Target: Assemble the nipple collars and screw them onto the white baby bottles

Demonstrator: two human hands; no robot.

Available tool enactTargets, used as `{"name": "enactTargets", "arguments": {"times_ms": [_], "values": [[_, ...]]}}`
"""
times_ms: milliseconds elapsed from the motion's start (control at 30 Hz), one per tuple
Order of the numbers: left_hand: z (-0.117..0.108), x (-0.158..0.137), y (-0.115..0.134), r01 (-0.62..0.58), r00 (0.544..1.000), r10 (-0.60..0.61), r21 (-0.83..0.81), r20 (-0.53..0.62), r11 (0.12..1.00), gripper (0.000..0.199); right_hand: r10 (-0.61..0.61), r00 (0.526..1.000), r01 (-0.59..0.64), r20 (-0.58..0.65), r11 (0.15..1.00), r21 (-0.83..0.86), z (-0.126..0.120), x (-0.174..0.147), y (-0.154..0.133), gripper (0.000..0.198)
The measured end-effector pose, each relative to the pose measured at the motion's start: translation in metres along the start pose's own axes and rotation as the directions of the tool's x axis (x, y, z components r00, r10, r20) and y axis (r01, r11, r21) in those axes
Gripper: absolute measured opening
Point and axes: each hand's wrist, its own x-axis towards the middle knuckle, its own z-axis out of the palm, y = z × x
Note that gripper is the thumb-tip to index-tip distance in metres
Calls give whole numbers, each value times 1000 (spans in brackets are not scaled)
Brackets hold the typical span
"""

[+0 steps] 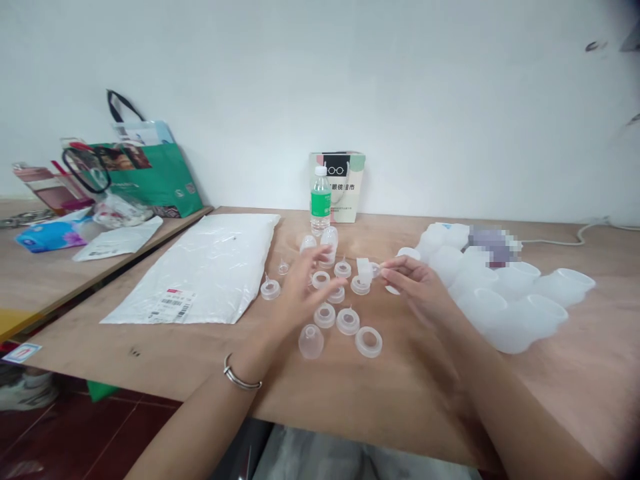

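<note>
Right hand (417, 288) pinched a small clear piece (365, 269) at fingertips; left hand (300, 293) hovered, fingers spread (blurred), over translucent caps (347, 321) on worktop (410, 393).

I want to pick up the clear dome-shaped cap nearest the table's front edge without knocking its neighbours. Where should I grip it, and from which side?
Probably from above and the front. The dome cap stands on its wide end, rounded top up, so pinch its lower side walls. The ring lies to its right and another small piece just behind; the near side is bare table.
</note>
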Motion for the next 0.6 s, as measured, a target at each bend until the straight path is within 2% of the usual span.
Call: {"name": "enactTargets", "arguments": {"times_ms": [67, 133, 200, 267, 300, 367, 500, 600], "values": [[-13, 7, -12, 69, 978, -51, 82, -200, 994, 19, -38, 999, 31, -26, 970, -240, -12, 1, -9, 19], [-24, 13, -25, 138, 957, -81, 190, -279, 972, 14, -26, 1000, 28, 11, 870, -493, -21, 0, -12, 11], [-30, 16, -36, 173, 968, -111, 279, -226, 945, 14, 48, 997, 9, 62, 717, -697, -24, -3, -10, 3], [-33, 16, -42, 195, 978, -160, 320, -131, 927, 13, 133, 987, -4, 86, 564, -826, -23, -4, -5, 4], [-33, 16, -44, 214, 976, -193, 330, -96, 919, 13, 161, 983, -2, 92, 507, -862, -21, -5, -1, 6], [-32, 14, -46, 264, 964, -259, 347, -61, 900, 12, 184, 977, 12, 105, 447, -895, -20, -6, 4, 8], [-31, 12, -48, 330, 935, -355, 419, -19, 846, 14, 202, 970, 41, 137, 419, -907, -20, -5, 4, 8], [-31, 12, -49, 338, 925, -380, 455, 0, 824, 20, 125, 986, 55, 114, 399, -915, -17, -6, -1, 2]]}}
